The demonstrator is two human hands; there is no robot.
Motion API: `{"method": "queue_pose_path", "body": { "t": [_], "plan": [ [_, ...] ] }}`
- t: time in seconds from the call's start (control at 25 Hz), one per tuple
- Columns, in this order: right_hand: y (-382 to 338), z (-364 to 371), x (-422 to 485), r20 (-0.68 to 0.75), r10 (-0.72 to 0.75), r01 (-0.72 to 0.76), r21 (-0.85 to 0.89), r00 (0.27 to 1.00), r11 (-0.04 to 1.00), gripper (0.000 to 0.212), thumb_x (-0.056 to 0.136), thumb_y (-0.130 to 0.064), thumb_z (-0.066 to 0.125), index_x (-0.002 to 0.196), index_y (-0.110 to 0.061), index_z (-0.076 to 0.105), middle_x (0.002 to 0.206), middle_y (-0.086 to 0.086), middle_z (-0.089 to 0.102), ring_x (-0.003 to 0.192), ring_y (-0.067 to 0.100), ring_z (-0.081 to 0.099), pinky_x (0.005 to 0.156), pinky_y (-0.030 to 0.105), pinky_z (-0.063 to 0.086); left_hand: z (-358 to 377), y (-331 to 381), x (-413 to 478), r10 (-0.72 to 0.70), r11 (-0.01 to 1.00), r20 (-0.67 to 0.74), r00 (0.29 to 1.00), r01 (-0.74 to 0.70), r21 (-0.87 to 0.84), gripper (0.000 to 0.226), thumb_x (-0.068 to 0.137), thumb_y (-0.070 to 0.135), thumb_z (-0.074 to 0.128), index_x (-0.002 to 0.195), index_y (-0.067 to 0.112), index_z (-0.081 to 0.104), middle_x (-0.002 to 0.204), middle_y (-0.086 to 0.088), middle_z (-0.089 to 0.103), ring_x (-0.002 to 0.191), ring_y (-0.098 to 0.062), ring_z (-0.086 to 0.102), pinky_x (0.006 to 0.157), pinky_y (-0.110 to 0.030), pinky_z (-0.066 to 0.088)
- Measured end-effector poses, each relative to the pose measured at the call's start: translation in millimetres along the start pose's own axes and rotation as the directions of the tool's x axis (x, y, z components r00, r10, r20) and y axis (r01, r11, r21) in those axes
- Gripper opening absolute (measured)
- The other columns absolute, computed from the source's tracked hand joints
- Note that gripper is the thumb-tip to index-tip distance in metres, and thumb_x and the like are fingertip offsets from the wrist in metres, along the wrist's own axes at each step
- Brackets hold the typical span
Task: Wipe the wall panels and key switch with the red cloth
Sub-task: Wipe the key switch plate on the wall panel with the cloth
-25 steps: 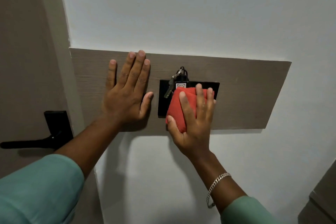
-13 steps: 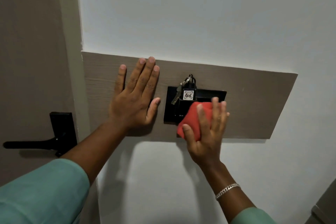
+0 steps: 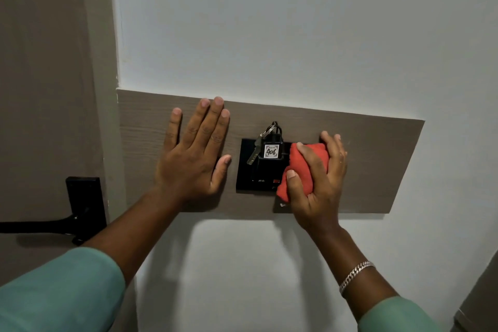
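The right hand (image 3: 318,180) is clenched round the red cloth (image 3: 301,170), which is bunched into a pad between thumb and fingers (image 3: 327,140) and pressed against the right part of the key switch (image 3: 250,178). The cloth is judged soft, light and limp: it will crumple and slide in the palm, so it is best taken as a wad, with a flat fold left facing the wall. Most of it is hidden under the fingers; its lower corner pokes out below the thumb, over the switch's bottom right corner.

The switch plate is black, glossy, probably stiff and a bit slippery. A tagged fob marked 406 (image 3: 270,150) sits in its slot, with a key (image 3: 254,152) hanging just left of it; both are loose and are judged easy to knock. The cloth lies just right of the fob, touching or nearly so.

The left hand (image 3: 194,159) is open and flat, holding nothing, pressed on the wood panel (image 3: 377,164) just left of the switch. A door handle (image 3: 80,207) is seen well apart at far left.
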State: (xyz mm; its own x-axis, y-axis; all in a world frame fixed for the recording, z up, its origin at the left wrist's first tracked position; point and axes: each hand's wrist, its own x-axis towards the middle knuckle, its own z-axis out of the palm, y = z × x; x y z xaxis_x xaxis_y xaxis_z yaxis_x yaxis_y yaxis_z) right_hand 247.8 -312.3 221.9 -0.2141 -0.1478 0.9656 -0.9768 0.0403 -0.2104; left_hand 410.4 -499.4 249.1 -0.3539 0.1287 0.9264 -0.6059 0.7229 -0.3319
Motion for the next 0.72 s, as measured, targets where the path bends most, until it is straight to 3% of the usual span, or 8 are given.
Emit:
{"method": "queue_pose_path", "body": {
  "t": [0.08,0.28,0.4,0.52,0.72],
  "plan": [
    [-13.6,7.6,-0.7,-0.008,-0.001,0.001,0.037,1.0,0.999,0.039,0.085,-0.031,0.055,0.122,-0.022,0.063,0.148,0.017,0.043,0.15,0.032,0.026,0.117,0.068,0.023,-0.7,1.3,-1.0,-0.001,1.0,0.007,1.0,0.001,0.005,0.075,0.095,0.044,0.036,0.157,0.006,0.016,0.165,-0.011,0.009,0.155,-0.026,0.007,0.124,-0.055,0.006],
    [8.9,-19.8,24.7,0.141,-0.222,0.216,0.058,0.965,0.975,0.038,0.075,-0.023,0.055,0.11,-0.017,0.069,0.133,0.021,0.05,0.142,0.03,0.035,0.114,0.069,0.027,-2.0,-0.6,0.5,0.002,1.0,0.013,1.0,-0.002,0.008,0.075,0.095,0.045,0.035,0.156,0.006,0.016,0.165,-0.012,0.01,0.154,-0.027,0.01,0.123,-0.055,0.006],
    [5.8,-18.3,25.2,0.097,-0.178,0.172,0.06,0.979,0.983,0.036,0.072,-0.018,0.053,0.101,-0.012,0.074,0.129,0.022,0.051,0.137,0.035,0.039,0.111,0.07,0.03,-1.9,1.4,-0.8,0.005,1.0,0.007,1.0,-0.005,0.011,0.075,0.095,0.044,0.036,0.156,0.006,0.018,0.164,-0.012,0.01,0.153,-0.028,0.012,0.123,-0.055,0.007],
    [-11.0,-7.0,24.0,0.057,-0.104,0.101,0.06,0.993,0.993,0.03,0.071,-0.017,0.052,0.094,-0.015,0.071,0.125,0.016,0.051,0.13,0.023,0.042,0.112,0.069,0.028,-1.4,2.6,-1.5,0.007,1.0,0.004,1.0,-0.007,-0.002,0.075,0.094,0.044,0.037,0.156,0.006,0.017,0.164,-0.012,0.01,0.154,-0.028,0.012,0.122,-0.056,0.008],
    [-0.1,-14.7,29.2,0.065,-0.139,0.138,0.029,0.988,0.99,0.031,0.07,-0.017,0.051,0.091,-0.013,0.074,0.123,0.016,0.05,0.126,0.013,0.036,0.109,0.067,0.033,-2.3,0.6,-1.7,0.004,1.0,-0.006,1.0,-0.004,-0.004,0.075,0.094,0.044,0.037,0.156,0.006,0.019,0.164,-0.012,0.011,0.153,-0.028,0.014,0.122,-0.057,0.011]
  ]
}}
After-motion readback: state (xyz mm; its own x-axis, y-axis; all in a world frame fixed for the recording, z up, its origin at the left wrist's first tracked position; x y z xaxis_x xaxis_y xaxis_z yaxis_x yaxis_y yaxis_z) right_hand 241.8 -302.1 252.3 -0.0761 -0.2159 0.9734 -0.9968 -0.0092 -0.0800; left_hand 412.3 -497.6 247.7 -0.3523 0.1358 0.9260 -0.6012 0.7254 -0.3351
